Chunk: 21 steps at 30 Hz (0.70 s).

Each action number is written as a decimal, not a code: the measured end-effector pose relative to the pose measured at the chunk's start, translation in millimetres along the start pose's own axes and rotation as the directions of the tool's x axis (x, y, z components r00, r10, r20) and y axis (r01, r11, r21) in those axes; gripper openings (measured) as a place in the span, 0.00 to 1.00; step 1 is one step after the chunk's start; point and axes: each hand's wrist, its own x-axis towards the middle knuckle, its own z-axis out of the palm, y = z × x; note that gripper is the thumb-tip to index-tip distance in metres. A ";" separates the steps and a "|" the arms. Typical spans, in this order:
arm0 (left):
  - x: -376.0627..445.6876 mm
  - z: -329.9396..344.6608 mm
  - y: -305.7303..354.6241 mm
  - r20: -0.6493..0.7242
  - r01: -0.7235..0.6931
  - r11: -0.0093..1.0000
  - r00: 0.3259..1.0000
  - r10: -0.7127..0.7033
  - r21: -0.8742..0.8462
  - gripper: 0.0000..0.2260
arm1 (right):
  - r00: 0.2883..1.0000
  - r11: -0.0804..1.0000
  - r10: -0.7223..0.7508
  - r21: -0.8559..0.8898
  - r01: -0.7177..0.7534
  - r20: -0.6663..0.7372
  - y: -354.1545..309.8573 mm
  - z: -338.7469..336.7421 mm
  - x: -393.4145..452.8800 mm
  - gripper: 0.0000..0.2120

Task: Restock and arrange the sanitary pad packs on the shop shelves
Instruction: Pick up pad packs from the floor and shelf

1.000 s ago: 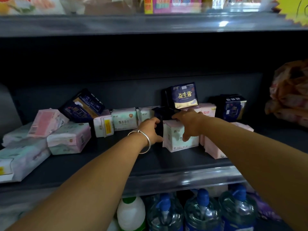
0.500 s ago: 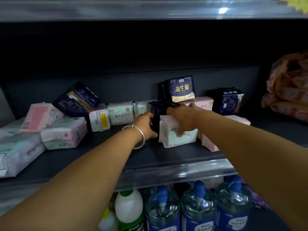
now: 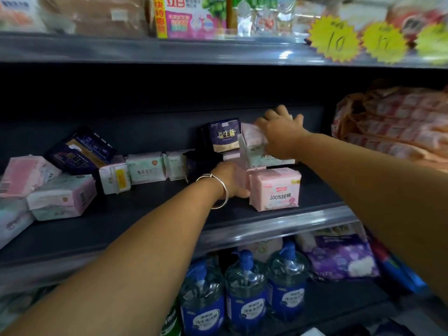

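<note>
The right hand has its grip closed round a pale pack, lifted above the pink pack on the shelf, seemingly to stack it; the left hand, fingers hidden behind that pink pack, probably steadies it; its grip I cannot tell.

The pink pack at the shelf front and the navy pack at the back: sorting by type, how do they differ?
The pink pack is pale with flowers; the navy pack is dark with gold lettering. The pink one sits low on the shelf; the navy one stands higher. Neither is gripped.
</note>
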 end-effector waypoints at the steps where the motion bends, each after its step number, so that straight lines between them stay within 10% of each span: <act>1: 2.4 5.8 7.1 0.000 -0.022 1.000 1.000 0.022 0.007 0.34 | 1.000 1.000 0.001 -0.026 -0.001 0.004 8.1 1.6 -4.9 0.28; 21: 39.8 42.2 31.1 -0.021 0.005 0.987 1.000 -0.002 0.162 0.39 | 0.990 0.997 0.072 -0.025 -0.076 -0.122 41.2 38.3 -20.6 0.26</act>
